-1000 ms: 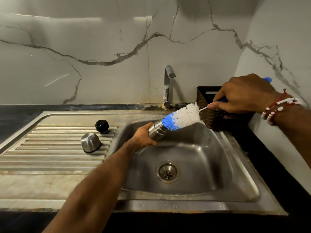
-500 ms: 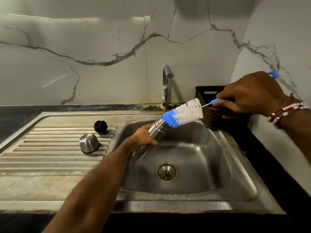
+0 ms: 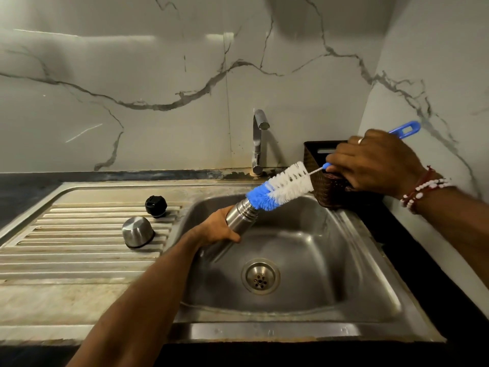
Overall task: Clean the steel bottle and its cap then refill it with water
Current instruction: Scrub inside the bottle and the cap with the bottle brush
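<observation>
Steel bottle (image 3: 242, 217) stays gripped by left hand (image 3: 217, 230); right hand (image 3: 375, 162), clamped on the bottle brush (image 3: 280, 188), has barely advanced, tip apparently still outside.

- One wide-angle view is taken from the person's head, directed forward and downward.
- The sink (image 3: 344, 260) is seen closely from above, filling the lower half.
- The left hand (image 3: 219, 230) and right hand (image 3: 375, 162) are caught mid-frame; the marble wall (image 3: 132, 75) is faced beyond.

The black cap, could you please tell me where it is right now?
In the head view, the black cap stands on the ribbed drainboard left of the sink basin, just behind the steel cup lid.
</observation>
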